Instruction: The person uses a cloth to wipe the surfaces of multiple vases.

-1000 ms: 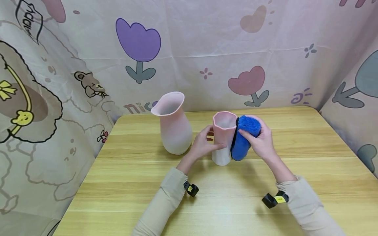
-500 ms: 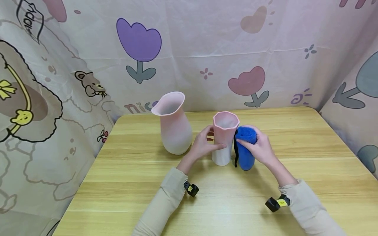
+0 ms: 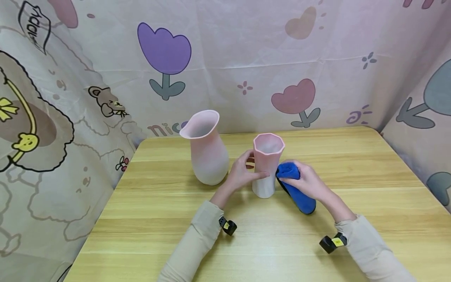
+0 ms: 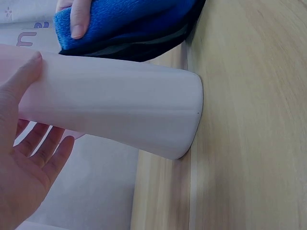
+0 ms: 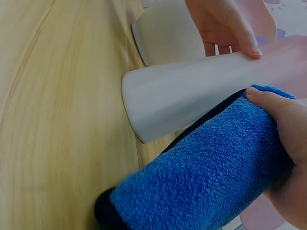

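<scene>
In the head view, a pink-to-white fluted vase (image 3: 267, 163) stands upright on the wooden table. My left hand (image 3: 242, 172) holds it from the left, with the thumb across its front and the fingers behind. To its right, my right hand (image 3: 307, 181) grips a rolled blue towel (image 3: 301, 197) with a dark edge near its upper end. The towel (image 5: 201, 167) leans, its lower end pointing down and right in the head view. Its upper end is close against the vase's side; whether they touch, I cannot tell. The left wrist view shows the vase's base (image 4: 187, 115) on the tabletop.
A second vase (image 3: 210, 156), wider and with a flared lip, stands to the left of my left hand. The wooden table (image 3: 148, 219) reaches back to a printed cloth backdrop (image 3: 225, 47) with flower and bear drawings.
The right hand has brought the towel down along the vase's right side. The towel has gone from nearly upright to slanted, its lower end swinging right. Left hand and both vases stay put.
</scene>
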The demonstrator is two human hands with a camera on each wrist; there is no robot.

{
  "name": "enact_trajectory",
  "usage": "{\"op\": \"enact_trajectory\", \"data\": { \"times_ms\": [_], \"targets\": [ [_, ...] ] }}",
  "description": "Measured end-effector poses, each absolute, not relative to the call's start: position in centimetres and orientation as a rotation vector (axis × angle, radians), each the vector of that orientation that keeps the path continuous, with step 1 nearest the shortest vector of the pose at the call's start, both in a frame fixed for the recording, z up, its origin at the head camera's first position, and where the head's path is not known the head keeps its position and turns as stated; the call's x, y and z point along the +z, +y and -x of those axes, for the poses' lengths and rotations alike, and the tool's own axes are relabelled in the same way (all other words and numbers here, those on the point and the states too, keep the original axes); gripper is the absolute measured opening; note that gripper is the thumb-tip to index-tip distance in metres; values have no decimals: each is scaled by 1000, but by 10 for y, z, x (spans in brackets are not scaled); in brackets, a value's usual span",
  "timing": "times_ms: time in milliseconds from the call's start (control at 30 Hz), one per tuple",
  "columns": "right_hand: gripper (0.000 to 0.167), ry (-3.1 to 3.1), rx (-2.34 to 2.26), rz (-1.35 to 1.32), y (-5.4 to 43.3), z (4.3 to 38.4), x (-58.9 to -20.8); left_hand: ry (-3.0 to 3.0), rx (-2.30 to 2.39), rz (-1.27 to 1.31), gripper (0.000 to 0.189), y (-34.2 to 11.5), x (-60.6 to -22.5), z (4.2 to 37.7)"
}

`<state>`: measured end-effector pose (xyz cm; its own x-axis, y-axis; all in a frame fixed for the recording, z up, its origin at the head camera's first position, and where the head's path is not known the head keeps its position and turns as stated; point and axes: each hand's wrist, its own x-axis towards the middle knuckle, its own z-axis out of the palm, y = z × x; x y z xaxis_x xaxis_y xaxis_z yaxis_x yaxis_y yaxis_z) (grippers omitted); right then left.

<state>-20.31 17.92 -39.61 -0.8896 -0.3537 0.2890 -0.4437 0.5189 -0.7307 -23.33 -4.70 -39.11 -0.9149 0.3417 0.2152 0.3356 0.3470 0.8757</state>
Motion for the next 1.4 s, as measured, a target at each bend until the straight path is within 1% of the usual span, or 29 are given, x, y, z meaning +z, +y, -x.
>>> {"op": "enact_trajectory", "data": {
  "times_ms": [367,800,967,1267,1400],
  "targets": [
    [48,-2744,1212,-683,179,203,-396,2570,1678,-641,67,-47,-390,232],
    [49,-2845,1040,-687,180,207,-410,2575,1679,-649,68,-48,-392,233],
    [49,-2805,1113,-660,180,207,-409,2569,1679,-641,69,-49,-393,233],
    [50,-2685,1269,-579,175,205,-389,2573,1679,-656,69,-48,-392,232],
    [48,-2641,1324,-558,173,201,-383,2571,1679,-656,70,-48,-392,233]
  ]
}}
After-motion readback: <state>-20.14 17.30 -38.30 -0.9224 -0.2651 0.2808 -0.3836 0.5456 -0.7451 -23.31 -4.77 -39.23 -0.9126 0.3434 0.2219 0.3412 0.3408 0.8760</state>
